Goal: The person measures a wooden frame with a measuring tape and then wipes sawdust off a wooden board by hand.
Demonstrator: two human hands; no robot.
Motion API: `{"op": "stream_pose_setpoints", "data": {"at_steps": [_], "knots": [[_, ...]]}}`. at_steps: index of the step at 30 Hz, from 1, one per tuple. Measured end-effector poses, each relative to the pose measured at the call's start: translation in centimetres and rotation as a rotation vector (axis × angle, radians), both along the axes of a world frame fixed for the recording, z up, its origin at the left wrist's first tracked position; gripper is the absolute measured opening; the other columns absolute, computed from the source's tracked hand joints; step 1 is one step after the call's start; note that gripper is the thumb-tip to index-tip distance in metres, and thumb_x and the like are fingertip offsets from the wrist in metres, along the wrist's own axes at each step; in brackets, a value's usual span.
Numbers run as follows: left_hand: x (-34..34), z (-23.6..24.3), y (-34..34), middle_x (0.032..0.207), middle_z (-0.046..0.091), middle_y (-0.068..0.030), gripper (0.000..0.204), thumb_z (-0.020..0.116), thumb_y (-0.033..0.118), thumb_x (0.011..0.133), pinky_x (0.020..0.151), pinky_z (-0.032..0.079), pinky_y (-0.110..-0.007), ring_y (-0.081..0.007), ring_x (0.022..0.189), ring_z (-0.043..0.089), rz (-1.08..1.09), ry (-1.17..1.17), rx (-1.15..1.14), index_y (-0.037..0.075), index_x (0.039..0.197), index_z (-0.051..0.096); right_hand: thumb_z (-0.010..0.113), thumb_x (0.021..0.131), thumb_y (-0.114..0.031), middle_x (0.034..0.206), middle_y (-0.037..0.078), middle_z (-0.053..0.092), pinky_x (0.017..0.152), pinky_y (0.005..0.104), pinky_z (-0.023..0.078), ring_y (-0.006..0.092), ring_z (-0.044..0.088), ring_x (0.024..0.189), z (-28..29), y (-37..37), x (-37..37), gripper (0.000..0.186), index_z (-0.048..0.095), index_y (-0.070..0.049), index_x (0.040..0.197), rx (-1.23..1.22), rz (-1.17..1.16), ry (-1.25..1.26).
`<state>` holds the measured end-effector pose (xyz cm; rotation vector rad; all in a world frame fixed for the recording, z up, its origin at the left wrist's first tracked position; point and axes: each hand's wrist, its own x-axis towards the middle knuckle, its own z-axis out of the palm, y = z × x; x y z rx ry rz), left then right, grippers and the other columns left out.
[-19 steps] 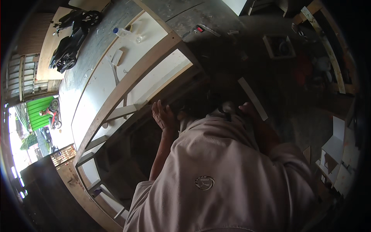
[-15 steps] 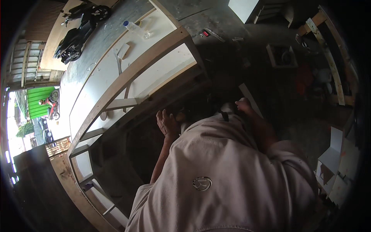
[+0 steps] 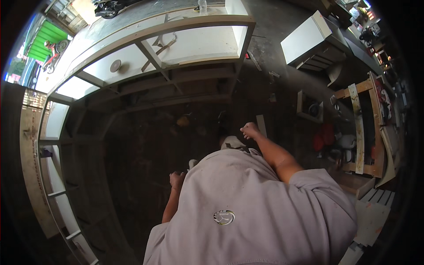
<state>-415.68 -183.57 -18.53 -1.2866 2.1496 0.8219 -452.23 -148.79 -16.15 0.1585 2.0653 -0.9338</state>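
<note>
Two hands show, both the person's own. The left hand [image 3: 177,179] sits low near the edge of the grey shirt [image 3: 247,212], curled into a loose fist; whether it holds anything I cannot tell, since the shirt cuts off its near side and the floor behind it is dark. The right hand [image 3: 250,130] reaches farther out on a bare forearm, fingers bent downward, and nothing can be made out in its grip. Just right of it one pale strip of wood [image 3: 261,125] lies on the floor, near the fingers but not clearly touching.

One large wooden frame [image 3: 154,84] of pale bars with white panels curves across the far and left side of the scene. On one of its white panels lies one small round disc [image 3: 115,66], well apart from both hands.

On the dark floor between frame and hands sits one yellowish object [image 3: 183,120], too dim to identify. To the far right stands one white box-like cabinet [image 3: 309,37], and farther right one ladder-like wooden frame [image 3: 360,128], partly cut off by the dark rim. The shirt hides everything near the lower middle.
</note>
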Motion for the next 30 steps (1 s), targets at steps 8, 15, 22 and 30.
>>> {"op": "stream_pose_setpoints", "data": {"at_steps": [8, 15, 22, 30], "knots": [[23.8, -11.2, 11.2, 0.098, 0.071, -0.0289, 0.055, 0.078, 0.044, 0.068, 0.083, 0.054, -0.048, -0.0407, 0.098, 0.071, 0.197, 0.008, 0.167, -0.003, 0.096, 0.074, 0.073, 0.088, -0.023, 0.072, 0.01, 0.069, 0.055, 0.0336, 0.055, 0.0185, 0.068, 0.062, 0.4, 3.2, 9.1, 0.024, 0.07, 0.0, 0.085, 0.191, 0.419, 0.211], [21.7, -8.6, 14.9, 0.092, 0.073, -0.0254, 0.049, 0.074, 0.042, 0.071, 0.079, 0.054, -0.045, -0.0355, 0.093, 0.073, 0.386, 0.244, 0.124, -0.002, 0.094, 0.075, 0.07, 0.09, -0.019, 0.075, 0.01, 0.069, 0.053, 0.0325, 0.055, 0.0175, 0.067, 0.06, 2.9, 7.2, 13.8, 0.02, 0.069, 0.001, 0.091, 0.189, 0.418, 0.112], [18.8, -0.4, 20.9, 0.1, 0.073, -0.0222, 0.041, 0.068, 0.036, 0.084, 0.087, 0.054, -0.041, -0.0336, 0.099, 0.071, 0.371, 0.351, 0.009, -0.001, 0.101, 0.075, 0.07, 0.09, -0.021, 0.075, 0.009, 0.07, 0.053, 0.0313, 0.055, 0.0153, 0.068, 0.061, 0.9, 16.3, 22.6, 0.02, 0.069, -0.001, 0.087, 0.081, 0.454, 0.129], [34.1, 1.8, 35.6, 0.106, 0.072, -0.022, 0.045, 0.068, 0.04, 0.082, 0.093, 0.052, -0.041, -0.0358, 0.105, 0.069, 0.346, 0.206, 0.06, 0.001, 0.104, 0.075, 0.073, 0.078, -0.043, 0.107, 0.021, 0.072, 0.086, 0.042, 0.056, 0.0352, 0.071, 0.1, -7.0, 32.3, 34.9, 0.047, 0.075, -0.003, 0.103, 0.452, 0.875, 0.088]]}}
